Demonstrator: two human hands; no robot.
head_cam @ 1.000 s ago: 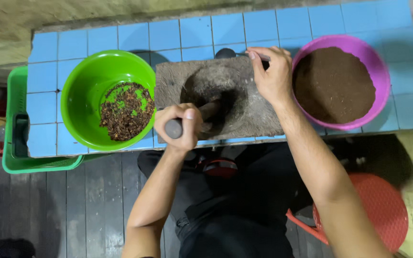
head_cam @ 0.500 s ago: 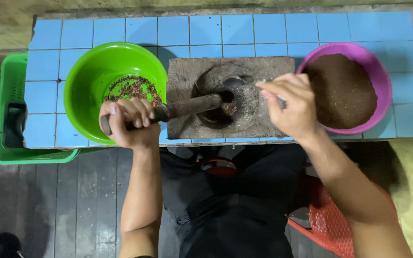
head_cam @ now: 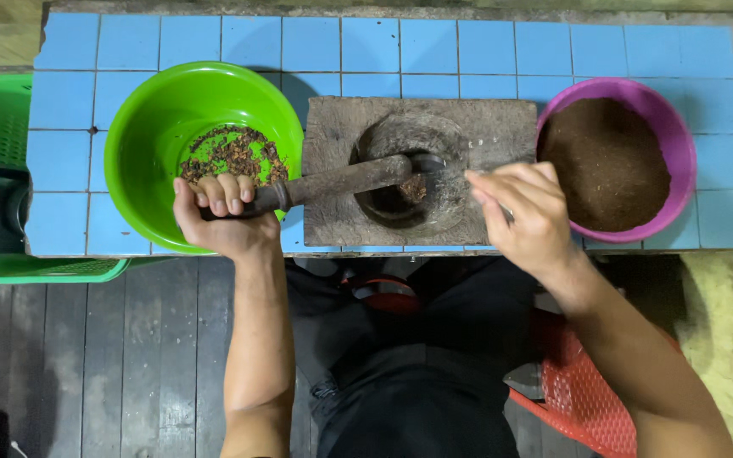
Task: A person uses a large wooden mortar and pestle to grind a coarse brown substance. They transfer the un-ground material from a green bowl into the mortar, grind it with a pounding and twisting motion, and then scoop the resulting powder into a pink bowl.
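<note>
On the tabletop (head_cam: pixel 502 51) I see the mortar block (head_cam: pixel 422 174) in the middle, one bowl (head_cam: pixel 163 110) left, another bowl (head_cam: pixel 685 148) right; the pestle (head_cam: pixel 345 180) lies in the mortar.

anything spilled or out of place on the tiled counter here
Nothing stands out. The pestle held by the left hand leans in the stone mortar; green bowl and purple bowl sit upright, no spills visible.

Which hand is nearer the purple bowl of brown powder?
Right. The right hand hovers just beside the purple bowl, over the stone mortar's edge. The left hand grips the pestle far across, by the green bowl.
</note>
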